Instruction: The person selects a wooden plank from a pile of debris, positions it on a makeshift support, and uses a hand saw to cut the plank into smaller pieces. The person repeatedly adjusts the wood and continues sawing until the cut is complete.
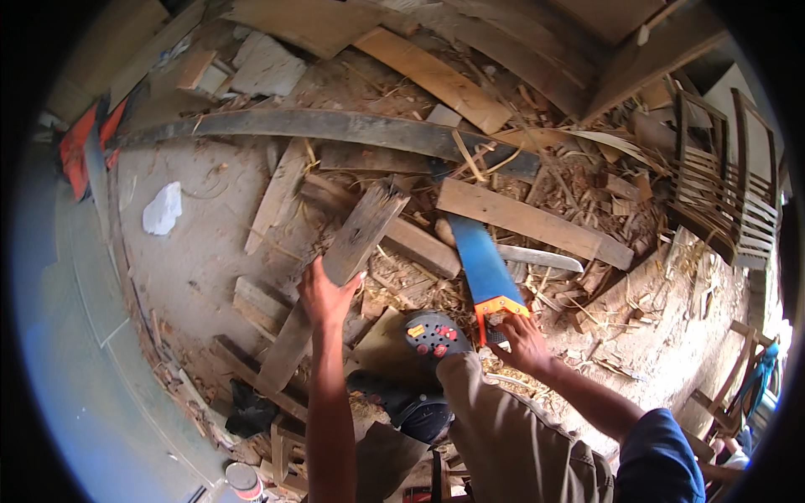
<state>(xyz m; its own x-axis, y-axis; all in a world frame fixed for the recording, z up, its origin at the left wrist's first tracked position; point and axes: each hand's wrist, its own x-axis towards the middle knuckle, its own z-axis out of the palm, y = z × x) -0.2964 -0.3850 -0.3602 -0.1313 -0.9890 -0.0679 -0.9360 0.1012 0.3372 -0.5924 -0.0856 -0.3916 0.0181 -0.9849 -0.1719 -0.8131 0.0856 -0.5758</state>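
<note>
My left hand [325, 293] is closed around the lower end of a short, dark, weathered piece of wood [367, 230]. The piece slants up to the right, and its far end is rough and splintered. In my right hand [521, 344] is the orange handle of a handsaw [480, 256], with the fingers wrapped round it. The blue blade points away from me, its far end near a plank [532, 220]. Beneath the held wood lies another brown wooden bar [419, 246]. My shoe [436, 335], a dark clog with red and yellow charms, is just left of the saw handle.
A long dark board [335, 126] spans the ground ahead. Offcuts, shavings and a pale strip of wood [541, 257] litter the floor. Slatted wooden frames [721, 180] stand at the right. White crumpled material [163, 209] lies at the left, and a small tub [243, 479] sits at lower left.
</note>
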